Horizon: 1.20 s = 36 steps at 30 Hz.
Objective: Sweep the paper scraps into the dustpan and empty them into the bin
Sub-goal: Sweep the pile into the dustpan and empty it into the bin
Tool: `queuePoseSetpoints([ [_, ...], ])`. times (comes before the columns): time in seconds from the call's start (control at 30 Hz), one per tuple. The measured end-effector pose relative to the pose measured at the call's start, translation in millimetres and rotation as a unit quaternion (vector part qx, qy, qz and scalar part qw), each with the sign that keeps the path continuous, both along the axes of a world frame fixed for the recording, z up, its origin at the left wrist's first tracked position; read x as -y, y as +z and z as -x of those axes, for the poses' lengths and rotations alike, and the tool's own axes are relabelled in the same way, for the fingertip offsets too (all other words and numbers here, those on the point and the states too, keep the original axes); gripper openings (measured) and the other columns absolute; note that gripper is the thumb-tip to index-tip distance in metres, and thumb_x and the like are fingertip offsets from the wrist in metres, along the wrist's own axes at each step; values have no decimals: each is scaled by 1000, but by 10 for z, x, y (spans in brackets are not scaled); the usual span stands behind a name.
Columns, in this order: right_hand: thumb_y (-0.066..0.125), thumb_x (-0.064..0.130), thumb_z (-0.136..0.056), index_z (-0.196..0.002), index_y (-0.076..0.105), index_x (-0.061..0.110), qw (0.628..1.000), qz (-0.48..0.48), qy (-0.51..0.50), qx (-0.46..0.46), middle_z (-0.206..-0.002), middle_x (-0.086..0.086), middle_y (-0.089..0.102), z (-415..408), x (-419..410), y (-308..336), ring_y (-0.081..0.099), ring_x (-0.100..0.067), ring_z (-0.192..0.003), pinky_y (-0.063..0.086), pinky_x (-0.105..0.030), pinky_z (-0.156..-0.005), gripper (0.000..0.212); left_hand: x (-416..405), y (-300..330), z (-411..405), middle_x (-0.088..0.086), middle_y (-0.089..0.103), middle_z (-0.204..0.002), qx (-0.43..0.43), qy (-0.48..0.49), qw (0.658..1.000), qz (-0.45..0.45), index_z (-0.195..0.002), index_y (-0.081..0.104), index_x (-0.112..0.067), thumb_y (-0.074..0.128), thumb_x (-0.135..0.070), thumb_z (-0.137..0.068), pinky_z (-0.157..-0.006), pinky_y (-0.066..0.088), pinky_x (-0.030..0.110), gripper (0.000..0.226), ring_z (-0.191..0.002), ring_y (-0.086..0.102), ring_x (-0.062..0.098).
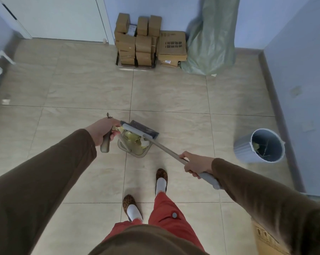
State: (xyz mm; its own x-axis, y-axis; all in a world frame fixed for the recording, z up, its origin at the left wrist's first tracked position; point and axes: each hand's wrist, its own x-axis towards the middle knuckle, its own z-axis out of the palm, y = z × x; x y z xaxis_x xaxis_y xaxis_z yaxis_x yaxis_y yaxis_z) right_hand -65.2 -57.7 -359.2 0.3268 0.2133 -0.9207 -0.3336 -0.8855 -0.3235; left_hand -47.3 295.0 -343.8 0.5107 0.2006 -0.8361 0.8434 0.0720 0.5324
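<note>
Dustpan handle [106, 142] is gripped by left hand [102, 131], fingers curled round it; broom pole [166, 149] is clamped in right hand [196, 165]. Broom head [140, 130] is set at dustpan [135, 147] mouth, prob. to pen yellow paper scraps [131, 137] inside. Bin [262, 144] stands well apart to the right w/ some scraps already in it.

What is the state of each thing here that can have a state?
left hand: grips the dustpan handle.
right hand: grips the broom handle.
dustpan: holds yellow paper scraps.
broom: head at the dustpan mouth.
bin: upright, open, scraps inside.
</note>
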Motion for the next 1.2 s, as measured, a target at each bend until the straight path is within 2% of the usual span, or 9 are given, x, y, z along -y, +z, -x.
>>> queuePoseSetpoints([
  [0.13, 51, 5, -88, -131, 43, 34, 998, -17, -62, 14, -68, -6, 51, 355, 307, 246, 46, -13, -46, 40, -24, -42, 53, -51, -25, 196, 13, 56, -78, 16, -16, 1000, -12, -98, 52, -8, 55, -10, -93, -34, 36, 17, 6, -42, 39, 11],
  [0.33, 50, 1, -86, -132, 45, 35, 983, -44, -176, 34, -63, -6, 49, 785, 647, 399, 43, -15, -44, 36, -25, -42, 57, -129, -25, 578, 15, 54, -82, 59, -70, 995, -32, -108, 56, -3, 52, -1, -87, -37, 36, 19, 22, -48, 40, 13],
  [0.57, 52, 0, -89, -132, 46, 33, 960, -50, -271, 55, -61, -6, 49, 1074, 779, 503, 42, -15, -44, 34, -22, -42, 54, -160, 124, 751, 7, 51, -69, 115, -60, 991, -13, -112, 55, -5, 55, 3, -85, -36, 36, 20, 28, -47, 42, 12],
  [0.8, 51, -1, -92, -135, 43, 26, 930, -60, -356, 69, -61, -7, 49, 1365, 788, 586, 41, -14, -43, 34, -23, -42, 52, -120, 357, 719, 7, 54, -74, 148, -19, 988, 28, -110, 54, -9, 56, 1, -85, -37, 38, 22, 27, -49, 42, 10],
  [0.9, 49, -1, -94, -138, 43, 23, 901, -79, -423, 57, -62, -8, 48, 1457, 783, 566, 39, -14, -42, 34, -22, -38, 50, -86, 484, 667, 7, 53, -73, 168, -4, 985, 36, -104, 53, -11, 54, 2, -85, -36, 37, 20, 23, -48, 40, 11],
  [1.0, 49, 1, -97, -135, 47, 23, 837, -136, -531, 5, -62, -8, 47, 1514, 854, 575, 39, -11, -40, 38, -18, -33, 44, -23, 586, 609, 7, 52, -72, 183, 8, 982, 46, -101, 53, -13, 52, 1, -87, -36, 36, 19, 20, -48, 40, 11],
  [1.07, 50, 3, -98, -134, 48, 22, 814, -150, -562, -8, -63, -8, 48, 1554, 870, 578, 41, -11, -39, 41, -18, -33, 40, 42, 650, 584, 7, 53, -73, 188, 8, 981, 50, -100, 52, -13, 52, -1, -88, -36, 36, 19, 18, -48, 39, 11],
  [1.2, 48, -1, -98, -134, 42, 22, 845, -97, -525, 18, -58, -8, 49, 1567, 837, 488, 42, -11, -38, 41, -19, -33, 43, 250, 803, 511, 8, 53, -75, 199, -10, 979, 47, -98, 51, -13, 51, -1, -88, -37, 36, 19, 16, -50, 39, 12],
])
